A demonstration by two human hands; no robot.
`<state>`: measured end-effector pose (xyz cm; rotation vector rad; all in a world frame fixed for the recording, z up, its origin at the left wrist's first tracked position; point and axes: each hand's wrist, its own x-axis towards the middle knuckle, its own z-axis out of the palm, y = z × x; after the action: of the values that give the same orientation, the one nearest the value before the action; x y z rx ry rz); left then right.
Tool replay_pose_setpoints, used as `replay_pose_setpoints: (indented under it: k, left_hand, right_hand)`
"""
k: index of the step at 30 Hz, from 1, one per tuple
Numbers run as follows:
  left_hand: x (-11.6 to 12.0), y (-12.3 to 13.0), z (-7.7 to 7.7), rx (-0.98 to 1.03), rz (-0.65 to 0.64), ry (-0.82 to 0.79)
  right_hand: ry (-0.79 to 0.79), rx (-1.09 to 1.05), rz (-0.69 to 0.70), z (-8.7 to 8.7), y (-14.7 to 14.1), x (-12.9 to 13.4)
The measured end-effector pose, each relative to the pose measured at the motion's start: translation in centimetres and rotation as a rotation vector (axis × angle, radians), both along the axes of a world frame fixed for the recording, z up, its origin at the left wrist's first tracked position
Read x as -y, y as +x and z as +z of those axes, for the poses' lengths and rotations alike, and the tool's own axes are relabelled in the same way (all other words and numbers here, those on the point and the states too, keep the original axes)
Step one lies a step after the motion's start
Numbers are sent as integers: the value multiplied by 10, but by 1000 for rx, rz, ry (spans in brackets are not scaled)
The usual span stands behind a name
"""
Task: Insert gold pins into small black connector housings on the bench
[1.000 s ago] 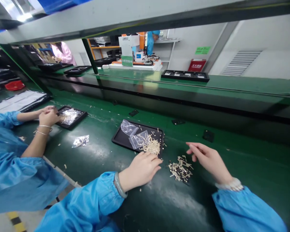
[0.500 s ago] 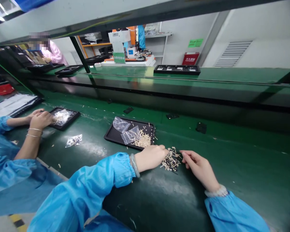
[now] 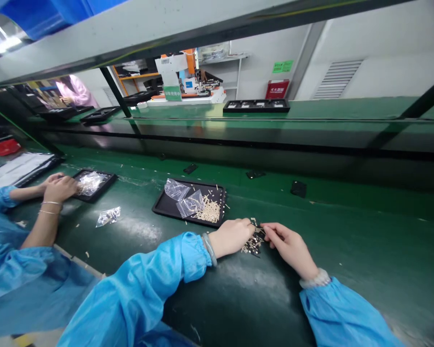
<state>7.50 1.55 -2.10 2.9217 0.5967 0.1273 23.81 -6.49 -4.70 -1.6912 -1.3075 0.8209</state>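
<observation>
Over a small pile of beige and black strip-like pieces (image 3: 252,245), my two hands almost meet. My left hand (image 3: 233,237) is closed, its fingertips bent down at the pile's upper left edge. My right hand (image 3: 291,246) pinches thumb against forefinger at the pile's right side. A tiny thin piece seems to lie between the two sets of fingertips, too small to name. Up and left of my left hand, a black tray (image 3: 162,205) holds a heap of beige pieces (image 3: 210,211) and clear plastic bags (image 3: 190,205).
On the left, a co-worker's hands (image 3: 60,188) work at another black tray (image 3: 106,183). A small clear bag (image 3: 108,217) lies between. Flat black pieces (image 3: 298,189) are spaced along the back of the green table (image 3: 365,250). A raised shelf holds a long black tray (image 3: 256,109).
My right hand has come left toward my left hand, and their fingertips are now nearly together over the pile. The camera view has shifted slightly.
</observation>
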Motion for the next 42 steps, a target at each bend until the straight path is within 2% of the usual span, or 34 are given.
replay_pose_setpoints:
  k: [2,4,7,10,11,13,16,20,26,30,35,36,38,42]
  left_hand:
    - [-1,-3,5,44,39,-45]
    - [0,-8,12,171,114,-153]
    - [4,-16,21,440,276,-496]
    - [13,-23,26,606,377,-877]
    - [16,-25,27,644,394,-966]
    - [22,-31,30,694,408,-1042]
    - [30,-43,36,715,398,-979]
    - [35,-61,48,692,386,-755]
    - [32,-84,60,712,331,-455]
    - [22,-96,59,738,265,-302]
    - [14,-104,48,754,230,-89]
    - [13,-105,47,759,237,-101]
    - [12,-105,47,789,274,-223]
    - [5,-107,48,908,419,-666]
  right_hand:
    - [13,-7,-15,2,-1,1]
    - [27,-21,-32,6,-6,3]
    - [84,-84,7,16,-22,7]
    - [129,-123,94,29,-41,10]
    - [121,-126,106,34,-46,12]
    - [82,-137,111,41,-54,14]
    - [63,-143,117,50,-61,18]
    - [134,-25,155,56,-70,17]
    - [444,232,76,65,-90,4]
    - [574,350,173,74,-101,-5]
    - [578,452,193,76,-110,-16]
    - [564,455,190,75,-111,-19]
    - [509,432,176,74,-114,-24]
    - [360,326,109,75,-111,-37]
